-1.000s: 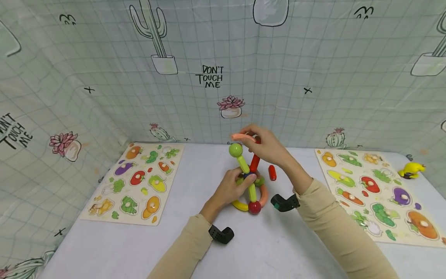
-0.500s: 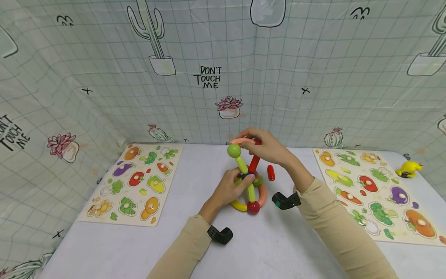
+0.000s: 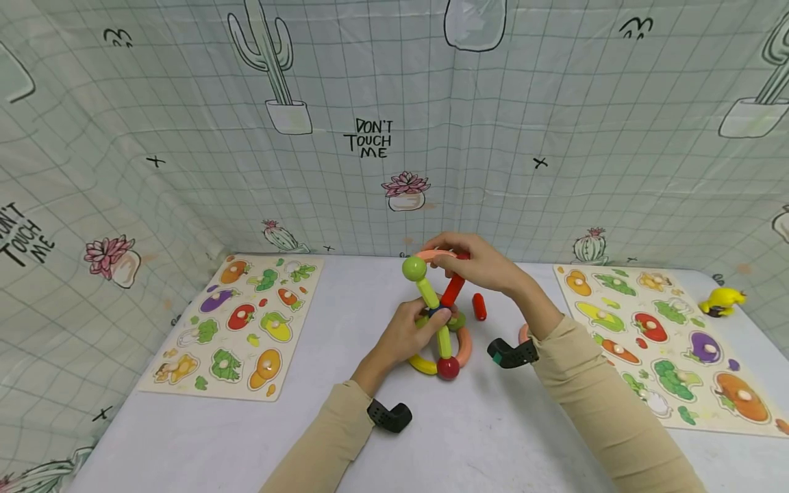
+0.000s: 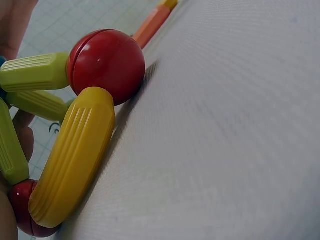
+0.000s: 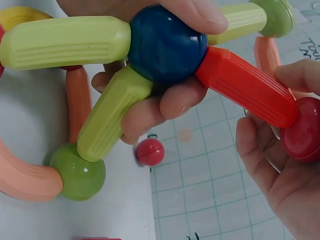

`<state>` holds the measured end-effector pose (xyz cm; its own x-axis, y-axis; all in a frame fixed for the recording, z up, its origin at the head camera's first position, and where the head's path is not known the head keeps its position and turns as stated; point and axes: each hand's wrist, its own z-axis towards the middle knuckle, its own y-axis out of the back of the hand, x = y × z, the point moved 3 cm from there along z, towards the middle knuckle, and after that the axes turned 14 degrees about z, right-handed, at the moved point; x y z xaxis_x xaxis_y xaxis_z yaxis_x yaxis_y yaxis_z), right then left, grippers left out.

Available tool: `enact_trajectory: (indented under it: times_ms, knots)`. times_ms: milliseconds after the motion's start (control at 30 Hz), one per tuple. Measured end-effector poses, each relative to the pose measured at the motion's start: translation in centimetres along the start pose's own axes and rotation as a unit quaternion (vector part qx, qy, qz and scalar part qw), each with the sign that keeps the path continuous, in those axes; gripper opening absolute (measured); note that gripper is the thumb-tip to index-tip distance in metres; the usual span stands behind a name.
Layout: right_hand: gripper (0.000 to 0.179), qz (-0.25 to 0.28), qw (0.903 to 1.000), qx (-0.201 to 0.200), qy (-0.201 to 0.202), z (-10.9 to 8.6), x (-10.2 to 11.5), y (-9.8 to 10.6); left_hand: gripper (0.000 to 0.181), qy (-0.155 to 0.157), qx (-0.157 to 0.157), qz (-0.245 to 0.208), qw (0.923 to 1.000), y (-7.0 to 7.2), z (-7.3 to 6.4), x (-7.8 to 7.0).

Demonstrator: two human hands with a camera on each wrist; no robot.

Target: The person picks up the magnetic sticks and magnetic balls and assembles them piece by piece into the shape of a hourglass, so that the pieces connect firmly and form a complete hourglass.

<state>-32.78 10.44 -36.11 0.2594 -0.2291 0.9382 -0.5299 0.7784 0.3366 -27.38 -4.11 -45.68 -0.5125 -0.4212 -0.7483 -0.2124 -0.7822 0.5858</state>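
A toy frame of balls and sticks stands on the white table. My left hand (image 3: 407, 333) grips its blue ball (image 5: 167, 45) in the middle. Green sticks and a red stick (image 5: 250, 87) branch from that ball. My right hand (image 3: 477, 260) pinches a peach curved stick (image 3: 436, 255) above the frame, fingers beside the red ball (image 5: 302, 130) topping the red stick. The curved stick's far end meets the upper green ball (image 3: 414, 268). Low down, a yellow curved stick (image 4: 77, 155) joins a red ball (image 4: 107, 65) in the base ring.
A short red stick (image 3: 479, 307) lies right of the frame. Partly hidden behind my right wrist is a peach piece (image 3: 524, 333). Vegetable puzzle boards lie left (image 3: 234, 329) and right (image 3: 672, 349). A yellow toy (image 3: 724, 301) sits at the far right, before a printed curtain (image 3: 493, 137).
My right hand has come down and slightly right with the peach curved stick, whose end is now at the green ball. The red stick leans further right. My left hand stays put.
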Motion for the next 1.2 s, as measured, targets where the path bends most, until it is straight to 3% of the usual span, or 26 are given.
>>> enact_trajectory:
  times_ms: [433, 600, 767, 1000, 1200]
  knots:
    - [0.024, 0.017, 0.9997, 0.015, 0.004, -0.4, -0.3, 0.2, 0.034, -0.017, 0.0, -0.01, 0.9998, 0.0, -0.1, -0.2]
    - [0.028, 0.001, 0.9999, 0.007, 0.011, -0.4, -0.2, 0.2, 0.028, -0.023, -0.005, -0.013, 0.9996, 0.0, 0.0, -0.2]
    - [0.036, -0.022, 0.9995, -0.016, 0.015, -0.9, -0.3, 0.3, 0.023, -0.021, -0.005, -0.014, 0.9997, 0.0, 0.0, -0.2]
    - [0.044, 0.054, 0.9952, -0.081, 0.001, -2.3, -1.6, 1.4, 0.022, -0.01, -0.001, -0.01, 0.9999, -0.2, 0.1, 0.0]
    - [0.046, 0.066, 0.9902, -0.121, -0.024, -3.7, -3.6, 2.1, 0.027, -0.003, -0.006, 0.001, 1.0, -0.1, 0.1, -0.2]
